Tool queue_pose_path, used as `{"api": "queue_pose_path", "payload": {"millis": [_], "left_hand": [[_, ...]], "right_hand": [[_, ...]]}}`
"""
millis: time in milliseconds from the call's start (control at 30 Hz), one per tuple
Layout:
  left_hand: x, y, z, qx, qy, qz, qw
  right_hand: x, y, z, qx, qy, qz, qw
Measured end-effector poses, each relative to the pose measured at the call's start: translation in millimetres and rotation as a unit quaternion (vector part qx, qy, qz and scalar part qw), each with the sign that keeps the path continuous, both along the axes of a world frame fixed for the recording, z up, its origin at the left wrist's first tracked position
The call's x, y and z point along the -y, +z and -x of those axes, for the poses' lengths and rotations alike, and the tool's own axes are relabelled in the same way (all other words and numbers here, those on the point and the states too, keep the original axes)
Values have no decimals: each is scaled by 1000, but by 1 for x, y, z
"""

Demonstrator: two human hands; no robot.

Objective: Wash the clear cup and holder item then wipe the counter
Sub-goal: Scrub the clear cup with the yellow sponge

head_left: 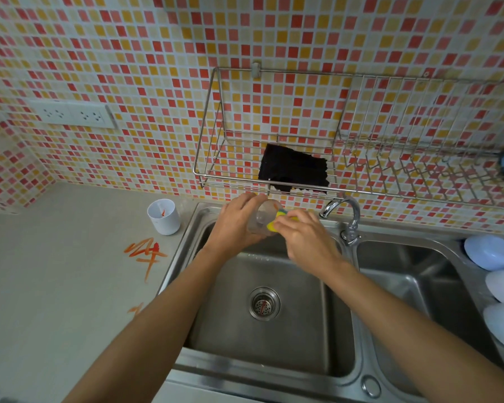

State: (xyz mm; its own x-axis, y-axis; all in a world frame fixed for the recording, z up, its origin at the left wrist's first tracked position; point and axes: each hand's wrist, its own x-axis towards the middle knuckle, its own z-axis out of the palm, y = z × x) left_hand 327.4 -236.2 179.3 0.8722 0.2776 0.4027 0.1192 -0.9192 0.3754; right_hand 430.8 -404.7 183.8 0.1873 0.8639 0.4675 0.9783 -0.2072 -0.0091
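Clear plastic, the cup (264, 218) is gripped round its body by the left hand (235, 225) over the left sink (274, 338), mouth turned to the right hand (306, 239), whose fingers are pinched on a yellow sponge (277, 221) pressed at the rim; it is judged light, thin-walled and slippery when soapy, best held round the middle. Beyond, the white holder (163, 217) is seen upright on the counter (56, 286), just left of the sink, near orange smears (147, 253); a tap (345, 215) stands behind.
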Motion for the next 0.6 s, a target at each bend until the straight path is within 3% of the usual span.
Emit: {"api": "queue_pose_path", "payload": {"millis": [200, 300, 400, 600], "left_hand": [[0, 8, 3, -20, -51, -35, 998], [7, 5, 5, -45, -45, -68, 996], [11, 10, 1, -51, -49, -31, 997], [8, 8, 5, -99, -53, -27, 993]], "right_hand": [[8, -8, 11, -110, 43, 6, 993], [11, -3, -12, -38, 30, 32, 998], [10, 0, -10, 22, 1, 26, 999], [12, -13, 6, 9, 41, 67, 997]]}}
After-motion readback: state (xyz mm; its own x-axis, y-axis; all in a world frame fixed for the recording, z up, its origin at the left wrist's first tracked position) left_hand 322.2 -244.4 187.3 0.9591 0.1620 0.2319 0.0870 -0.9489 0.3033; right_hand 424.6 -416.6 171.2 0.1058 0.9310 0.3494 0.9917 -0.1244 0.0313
